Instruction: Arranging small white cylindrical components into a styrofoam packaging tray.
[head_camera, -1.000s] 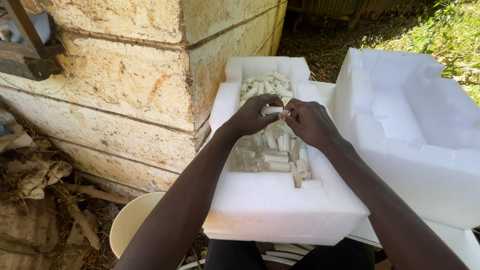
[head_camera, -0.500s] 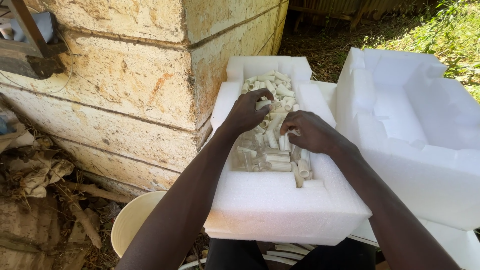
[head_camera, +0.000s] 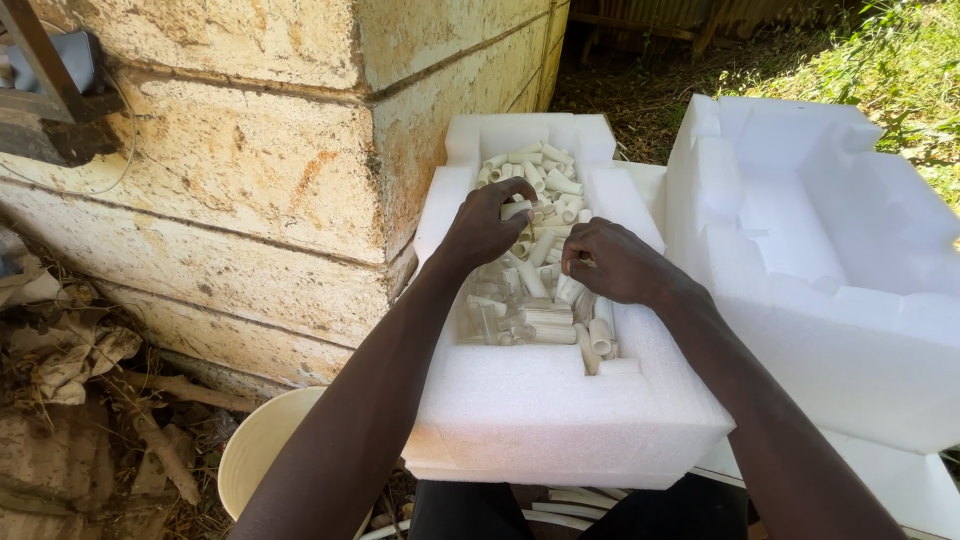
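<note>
A white foam tray rests on my lap, its long hollow filled with several short white tube pieces. My left hand reaches into the hollow, fingertips closed on one white tube piece at the pile's left side. My right hand lies over the middle of the pile with its fingers curled down among the tubes; whether it grips one is hidden. More tubes show below both hands.
A larger white foam block stands to the right. A rough stone wall rises on the left, close to the tray. A cream bucket sits on the ground below left, with dry debris beside it. Grass lies beyond.
Both hands, together over the pile a second ago, have separated. The left moved left onto a tube piece; the right dropped lower onto the pile's middle.
</note>
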